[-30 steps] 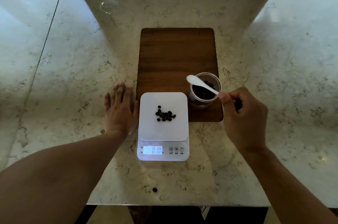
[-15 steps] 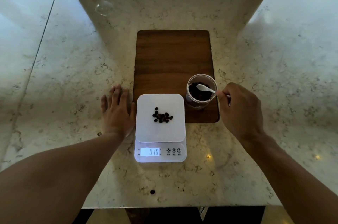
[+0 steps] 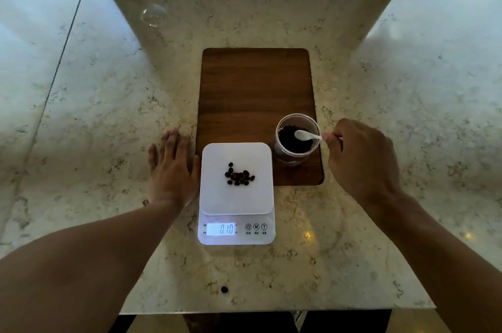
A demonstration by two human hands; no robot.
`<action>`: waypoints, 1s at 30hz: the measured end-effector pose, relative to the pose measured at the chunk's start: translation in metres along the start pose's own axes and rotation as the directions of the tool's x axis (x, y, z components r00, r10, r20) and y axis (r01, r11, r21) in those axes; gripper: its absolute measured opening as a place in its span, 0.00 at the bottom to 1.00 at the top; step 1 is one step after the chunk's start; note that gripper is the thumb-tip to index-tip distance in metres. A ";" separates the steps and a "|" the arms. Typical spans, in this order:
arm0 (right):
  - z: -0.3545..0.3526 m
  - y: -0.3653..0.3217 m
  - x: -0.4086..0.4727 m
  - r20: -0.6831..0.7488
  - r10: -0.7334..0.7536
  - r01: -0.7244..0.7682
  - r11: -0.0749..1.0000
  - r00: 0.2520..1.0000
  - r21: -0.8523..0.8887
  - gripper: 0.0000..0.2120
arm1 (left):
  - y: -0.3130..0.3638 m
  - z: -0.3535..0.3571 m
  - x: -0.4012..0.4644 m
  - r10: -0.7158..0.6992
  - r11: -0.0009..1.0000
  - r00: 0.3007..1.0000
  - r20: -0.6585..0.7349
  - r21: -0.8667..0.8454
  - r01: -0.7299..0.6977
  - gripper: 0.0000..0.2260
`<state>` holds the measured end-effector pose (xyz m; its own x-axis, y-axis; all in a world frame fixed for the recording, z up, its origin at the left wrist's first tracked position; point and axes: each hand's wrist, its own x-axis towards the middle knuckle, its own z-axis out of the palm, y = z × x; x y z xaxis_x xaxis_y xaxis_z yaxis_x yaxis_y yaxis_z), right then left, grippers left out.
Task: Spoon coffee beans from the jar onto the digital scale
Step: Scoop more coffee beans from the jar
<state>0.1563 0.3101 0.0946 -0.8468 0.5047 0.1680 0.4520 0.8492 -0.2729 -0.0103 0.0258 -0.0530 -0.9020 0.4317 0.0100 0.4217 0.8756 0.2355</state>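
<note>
Dim, soft daylight from the far window glares off the marble counter point(image 3: 81, 115); wide-angle edges bend.

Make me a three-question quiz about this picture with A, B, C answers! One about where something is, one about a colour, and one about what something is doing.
1. Where does the jar stand?
A. on the wooden board
B. on the scale
C. on the bare marble

2. What colour is the spoon?
A. red
B. white
C. black

3. What is the left hand doing?
A. holding the jar
B. pressing a scale button
C. lying flat on the counter

Answers:
1 A, the jar sits on the board's near right corner.
2 B, its white bowl shows against the dark beans inside the jar.
3 C, its fingers are spread flat beside the scale, holding nothing.
</note>
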 end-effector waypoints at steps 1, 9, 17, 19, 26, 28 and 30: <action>0.002 -0.001 0.001 0.013 0.012 -0.012 1.000 1.000 -0.002 0.10 | 0.000 0.000 0.000 0.000 1.000 1.000 0.001 0.001 0.000 0.28; 0.022 -0.006 0.007 0.149 0.207 -0.220 0.973 0.967 0.075 0.13 | 0.000 -0.001 0.000 0.005 1.000 1.000 0.011 0.009 -0.005 0.28; 0.025 -0.001 0.009 0.208 0.378 -0.420 0.881 0.902 0.218 0.17 | 0.003 -0.006 -0.001 0.002 1.000 1.000 0.026 0.011 -0.002 0.29; 0.023 0.000 0.009 0.213 0.381 -0.426 0.873 0.900 0.237 0.18 | 0.004 -0.007 -0.001 0.000 1.000 1.000 0.029 0.012 -0.001 0.29; 0.018 0.010 0.008 0.263 0.413 -0.483 0.814 0.872 0.323 0.16 | 0.004 -0.008 -0.002 0.002 1.000 0.999 0.033 0.010 -0.003 0.28; 0.017 0.011 0.007 0.273 0.417 -0.493 0.798 0.867 0.347 0.15 | 0.004 -0.008 -0.001 0.003 1.000 0.999 0.036 0.010 -0.004 0.29; 0.016 0.012 0.007 0.288 0.430 -0.514 0.773 0.855 0.371 0.14 | 0.005 -0.009 -0.001 0.004 1.000 0.999 0.034 0.010 -0.004 0.29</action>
<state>0.1508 0.3214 0.0774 -0.6106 0.7524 -0.2469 0.6807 0.3394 -0.6492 -0.0085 0.0276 -0.0435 -0.8966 0.4422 -0.0223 0.4264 0.8759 0.2258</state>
